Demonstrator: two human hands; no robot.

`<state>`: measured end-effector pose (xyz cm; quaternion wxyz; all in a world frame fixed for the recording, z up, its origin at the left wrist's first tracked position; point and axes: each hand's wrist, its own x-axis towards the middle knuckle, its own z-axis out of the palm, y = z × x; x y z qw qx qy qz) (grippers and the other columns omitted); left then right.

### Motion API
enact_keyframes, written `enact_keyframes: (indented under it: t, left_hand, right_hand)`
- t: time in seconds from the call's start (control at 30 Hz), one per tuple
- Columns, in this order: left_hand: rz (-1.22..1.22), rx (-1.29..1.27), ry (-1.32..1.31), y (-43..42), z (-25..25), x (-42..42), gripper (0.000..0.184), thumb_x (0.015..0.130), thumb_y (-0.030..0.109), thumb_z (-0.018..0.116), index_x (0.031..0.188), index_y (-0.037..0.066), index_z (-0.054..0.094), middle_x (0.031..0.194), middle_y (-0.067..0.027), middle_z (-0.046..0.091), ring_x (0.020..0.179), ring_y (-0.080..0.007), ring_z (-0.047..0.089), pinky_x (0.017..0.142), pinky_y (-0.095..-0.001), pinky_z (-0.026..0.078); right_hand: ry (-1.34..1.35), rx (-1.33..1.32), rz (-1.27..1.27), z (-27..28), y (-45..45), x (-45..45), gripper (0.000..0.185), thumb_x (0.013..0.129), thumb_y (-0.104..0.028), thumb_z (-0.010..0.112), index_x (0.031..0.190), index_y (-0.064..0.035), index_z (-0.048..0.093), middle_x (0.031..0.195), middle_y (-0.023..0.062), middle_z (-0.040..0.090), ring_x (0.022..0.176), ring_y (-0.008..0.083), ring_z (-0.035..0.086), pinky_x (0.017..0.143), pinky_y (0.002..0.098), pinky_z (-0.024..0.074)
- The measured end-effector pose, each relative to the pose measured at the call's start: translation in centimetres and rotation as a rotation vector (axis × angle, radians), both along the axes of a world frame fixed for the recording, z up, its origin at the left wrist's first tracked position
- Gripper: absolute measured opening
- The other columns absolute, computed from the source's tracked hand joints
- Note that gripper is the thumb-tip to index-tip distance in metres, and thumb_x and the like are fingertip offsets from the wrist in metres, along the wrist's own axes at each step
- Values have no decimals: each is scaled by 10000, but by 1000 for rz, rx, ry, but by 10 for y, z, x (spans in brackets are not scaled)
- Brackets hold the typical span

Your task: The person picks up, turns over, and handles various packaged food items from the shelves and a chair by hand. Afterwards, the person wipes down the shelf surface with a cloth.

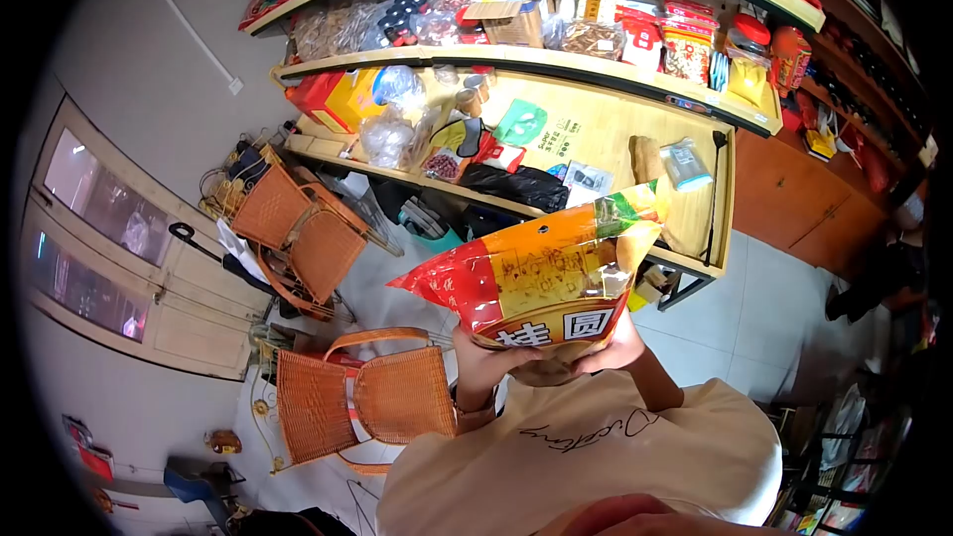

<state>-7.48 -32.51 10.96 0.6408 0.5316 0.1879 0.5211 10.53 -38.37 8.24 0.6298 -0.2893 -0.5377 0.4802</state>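
Held up in front of my chest is a large plastic bag of dried longans (541,273), red at the left end, orange-yellow in the middle and green at one corner, with big white characters along its lower edge. My left hand (488,359) grips the lower left edge, its thumb over the front. On the lower right edge, my right hand (617,345) is closed in the same way. The fingers behind the bag are hidden. Beyond the bag stands a wooden table (606,124) with a black plastic bag (516,185) near its front edge.
Shelves (596,58) of packaged foods rise behind the table. A clear pouch (686,165) lies at the table's right end. Wicker chairs (402,392) stand to my left, before a cream door (119,248). A person's dark-clothed leg (856,296) shows at far right.
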Motion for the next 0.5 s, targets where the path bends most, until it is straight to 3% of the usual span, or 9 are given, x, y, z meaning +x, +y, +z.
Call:
enact_keyframes:
  t: [0.07, 0.17, 0.27, 0.4, 0.5]
  left_hand:
    - [31, 6, 1, 3, -3, -3, 498, 531, -23, 790, 970, -57, 558, 889, -109, 639, 806, -156, 614, 715, -276, 500]
    - [3, 77, 88, 9, -13, -11, 618, 512, -112, 681, 1079, -88, 435, 994, -154, 577, 885, -225, 591, 741, -331, 505]
    - [-24, 102, 107, 21, -16, -14, 625, 509, -108, 703, 1076, -87, 440, 990, -153, 582, 880, -224, 594, 739, -339, 509]
    - [6, 18, 82, 37, -6, -6, 542, 536, -2, 800, 1012, -43, 546, 951, -99, 628, 868, -160, 601, 764, -284, 480]
    - [-7, 36, 186, 58, -2, -7, 551, 530, 13, 809, 1013, -33, 546, 955, -89, 625, 881, -158, 593, 776, -288, 474]
  right_hand:
    - [31, -2, 23, -4, 5, -2, 970, 500, -74, 836, 1288, -13, 274, 1219, 85, 448, 1128, 171, 419, 950, 337, 328]
    - [-22, 8, 35, -2, 13, -3, 959, 500, -61, 835, 1280, -13, 280, 1210, 87, 457, 1120, 177, 431, 942, 337, 337]
    - [-73, 65, 121, -2, 30, 1, 956, 493, -49, 836, 1274, -14, 287, 1199, 89, 468, 1108, 184, 449, 927, 334, 355]
    - [79, 95, 143, -15, 58, 0, 958, 471, -30, 844, 1262, -19, 304, 1184, 82, 487, 1090, 183, 469, 919, 338, 375]
    - [-47, 119, 109, -14, 79, 7, 940, 469, -34, 847, 1249, -24, 323, 1178, 79, 495, 1089, 179, 471, 924, 339, 381]
